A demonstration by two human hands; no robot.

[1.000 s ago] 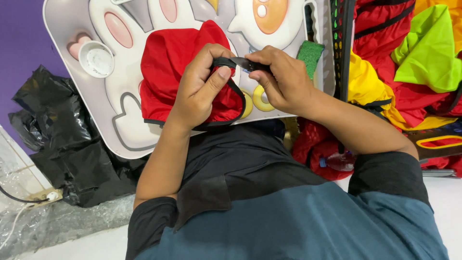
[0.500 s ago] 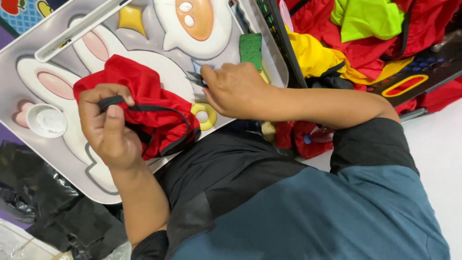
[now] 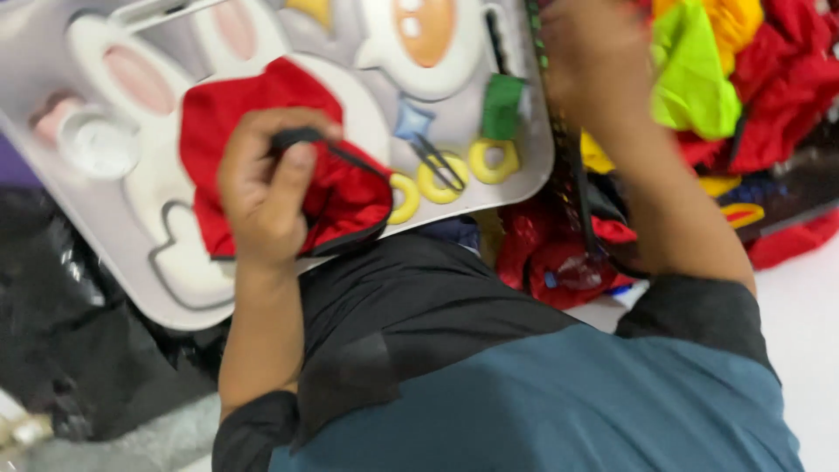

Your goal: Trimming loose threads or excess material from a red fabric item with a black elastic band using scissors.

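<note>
Two hands work far apart over a grey cartoon tray [image 3: 131, 262] tilted across the lap. The left hand [image 3: 262, 197] is closed on a black strap [image 3: 301, 138] at the top of a red cloth piece [image 3: 253, 105], thumb pressed along the strap, and the cloth lies on the tray's middle with its black-trimmed hem [image 3: 350, 240] curling just short of the tray's lower edge. Right of the cloth, a pair of small snips [image 3: 437, 162] rests across three yellow rings [image 3: 446, 175], near the tray's right edge, with bare tray between cloth and snips. A white cup-shaped part [image 3: 96, 144] sits near the left end. The right hand [image 3: 594, 61] is raised beyond the tray's right edge, by a heap of red, yellow and green fabric [image 3: 743, 79]; it is blurred, so I cannot tell whether its fingers are open or closed. Crumpled black plastic [image 3: 70, 350] crowds the tray's left side, while pale floor [image 3: 804, 306] lies to the right. Half a second ago the right hand lay on the tray beside the rings; it has since lifted off toward the heap, and the left has kept its grip.
</note>
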